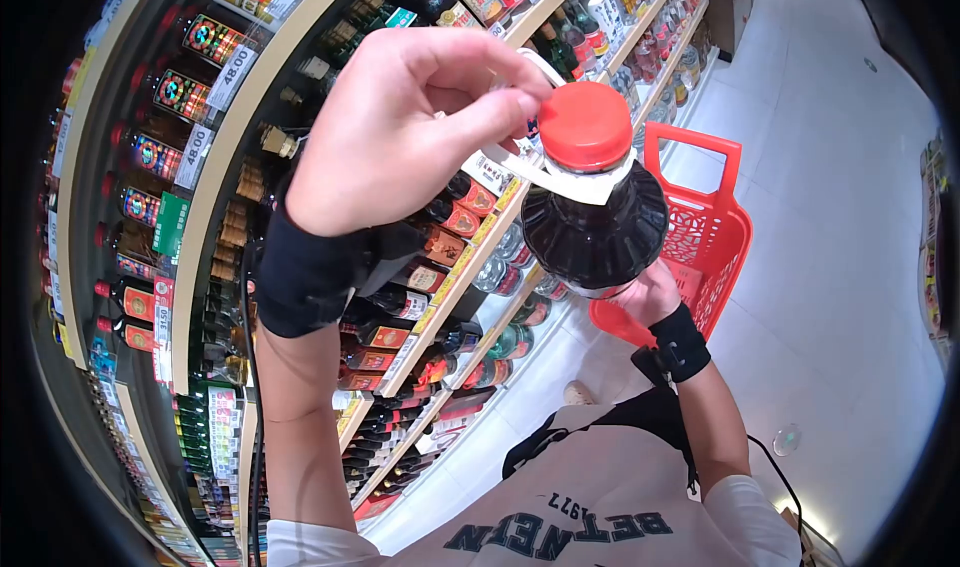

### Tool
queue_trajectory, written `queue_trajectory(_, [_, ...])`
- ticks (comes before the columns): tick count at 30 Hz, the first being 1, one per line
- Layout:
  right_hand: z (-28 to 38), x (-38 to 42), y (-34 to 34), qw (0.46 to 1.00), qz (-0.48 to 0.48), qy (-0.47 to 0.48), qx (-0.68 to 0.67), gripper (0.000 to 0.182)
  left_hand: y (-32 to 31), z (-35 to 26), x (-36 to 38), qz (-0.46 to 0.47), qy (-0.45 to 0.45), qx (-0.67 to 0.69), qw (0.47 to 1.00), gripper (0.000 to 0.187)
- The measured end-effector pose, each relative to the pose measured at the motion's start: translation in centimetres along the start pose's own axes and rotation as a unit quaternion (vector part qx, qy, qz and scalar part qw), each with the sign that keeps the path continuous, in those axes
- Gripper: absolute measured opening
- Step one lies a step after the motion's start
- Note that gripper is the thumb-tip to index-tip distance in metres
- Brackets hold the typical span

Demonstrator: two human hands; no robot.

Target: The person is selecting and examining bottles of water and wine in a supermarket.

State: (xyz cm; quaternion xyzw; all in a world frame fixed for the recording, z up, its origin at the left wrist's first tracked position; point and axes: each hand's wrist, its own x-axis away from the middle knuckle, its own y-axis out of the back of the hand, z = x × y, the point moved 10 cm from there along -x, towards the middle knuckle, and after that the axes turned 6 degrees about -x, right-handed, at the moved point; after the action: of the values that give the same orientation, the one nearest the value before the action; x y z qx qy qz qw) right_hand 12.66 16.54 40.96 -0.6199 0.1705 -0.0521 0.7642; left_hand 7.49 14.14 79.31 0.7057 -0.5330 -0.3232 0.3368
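A large dark bottle (595, 232) with a red screw cap (586, 125) is held up in front of me, its top tilted toward the camera. A white plastic carry handle (545, 175) loops out from its neck. My left hand (405, 127) pinches this handle between thumb and fingers, just left of the cap. Lower down, my right hand (655, 292) grips the bottle near its base; most of its fingers are hidden behind the bottle. Both wrists wear black bands.
A red plastic shopping basket (715, 237) with a raised handle stands beyond my right hand. Store shelves (225, 127) packed with bottles and price tags run along my left side. White tiled floor (820, 167) stretches to the right, with another shelf (935, 237) at the far edge.
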Motion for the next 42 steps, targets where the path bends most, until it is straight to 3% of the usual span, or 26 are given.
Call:
queue_trajectory(3, [-1.1,0.0,2.1,1.000,-0.024,-0.001,-0.020,0.052,0.0,-1.4,1.3,0.076,-0.092,-0.061,0.991,0.029])
queue_trajectory(6, [-1.8,0.1,2.4,0.999,-0.039,-0.006,-0.038,0.051,0.9,-1.6,1.6,0.044,-0.117,-0.125,0.984,0.023])
queue_trajectory(7, [-2.0,0.1,1.6,0.999,-0.033,-0.009,-0.038,0.051,1.5,-2.9,1.8,-0.005,-0.196,-0.226,0.954,0.019])
queue_trajectory(10, [-2.1,-0.1,-1.4,0.998,-0.033,-0.010,-0.045,0.053,2.4,-4.3,1.7,-0.087,-0.267,-0.276,0.919,0.011])
queue_trajectory(12, [-2.0,0.0,-3.3,0.999,-0.030,-0.007,-0.032,0.055,2.9,-4.9,1.6,-0.121,-0.288,-0.291,0.904,0.011])
queue_trajectory(14, [-1.6,0.2,-5.3,1.000,-0.018,-0.002,0.005,0.057,3.8,-3.6,1.1,-0.128,-0.280,-0.233,0.922,0.011])
queue_trajectory(17, [-1.3,0.5,-7.4,0.999,-0.019,0.003,0.031,0.058,4.2,-3.9,1.6,-0.140,-0.325,-0.289,0.889,0.011])
queue_trajectory(20, [-1.3,0.6,-9.7,0.999,0.037,0.013,-0.010,0.056,4.1,-3.8,1.3,-0.161,-0.320,-0.246,0.901,0.009])
queue_trajectory(23, [-2.3,0.7,-8.8,0.999,0.014,-0.035,-0.039,0.054,4.0,-1.9,0.5,-0.108,-0.253,-0.149,0.950,0.004])
queue_trajectory(29, [-4.0,-0.1,-5.3,0.992,-0.062,-0.087,-0.073,0.055,3.1,-0.9,0.3,0.024,-0.104,0.020,0.994,0.022])
queue_trajectory(32, [-4.4,-0.5,-6.2,0.993,-0.039,-0.106,-0.040,0.056,3.2,-4.1,1.1,0.023,-0.262,-0.051,0.963,0.032])
queue_trajectory(33, [-4.3,-0.6,-7.2,0.992,-0.038,-0.110,-0.040,0.057,3.8,-3.4,0.9,0.019,-0.240,-0.037,0.970,0.045])
queue_trajectory(34, [-4.0,-0.6,-8.8,0.992,-0.036,-0.114,-0.039,0.059,4.7,-2.7,0.7,-0.018,-0.188,-0.022,0.982,0.046])
queue_trajectory(36, [-3.7,-0.4,-10.8,0.991,-0.032,-0.130,-0.003,0.061,7.5,-1.2,0.8,-0.103,-0.189,0.034,0.976,0.044])
queue_trajectory(38, [-3.1,-0.4,-11.9,0.986,-0.027,-0.147,0.069,0.063,9.2,-1.6,1.5,-0.147,-0.238,0.076,0.957,0.037])
queue_trajectory(39, [-2.6,-0.4,-13.1,0.973,-0.009,-0.148,0.176,0.067,10.1,-1.9,1.9,-0.168,-0.253,0.074,0.950,0.036])
queue_trajectory(42, [-1.9,-2.4,-14.7,0.963,0.036,-0.070,0.259,0.074,11.9,-3.9,2.9,-0.191,-0.321,0.111,0.921,0.031])
